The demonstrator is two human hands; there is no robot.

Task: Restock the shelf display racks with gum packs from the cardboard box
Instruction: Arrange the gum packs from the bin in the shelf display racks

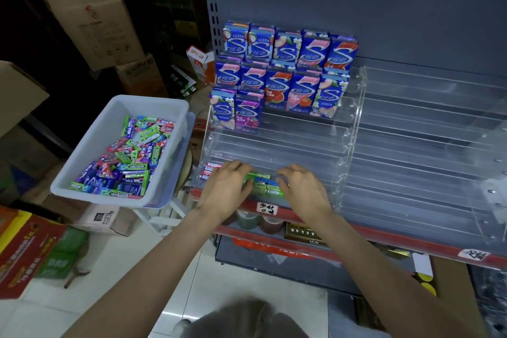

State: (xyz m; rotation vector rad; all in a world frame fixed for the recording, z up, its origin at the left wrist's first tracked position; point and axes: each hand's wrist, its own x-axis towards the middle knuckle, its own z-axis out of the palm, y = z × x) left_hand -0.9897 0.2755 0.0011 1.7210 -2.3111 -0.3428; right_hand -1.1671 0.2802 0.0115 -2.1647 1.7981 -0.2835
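Left of the clear acrylic rack [277, 143], the white plastic tub [175, 115] holds your loose supply of slim gum packs [129, 162]; it sits near an edge with its corner past whatever carries it, so a bump from your elbow could tip it. At the rack's lowest front tier, your left hand [227, 186] lies palm-down with fingers spread over the red-and-white packs [211, 169] at the tier's left end, pressing rather than gripping. Just right of it, the green and blue packs [263, 185] lie in a short stack between your hands. Your right hand [301, 186] curls loosely at the stack's right end, its fingertips hidden, so whether it grips one I cannot tell. Squeeze the row unevenly and those packs may buckle upward or slide over the low front lip.
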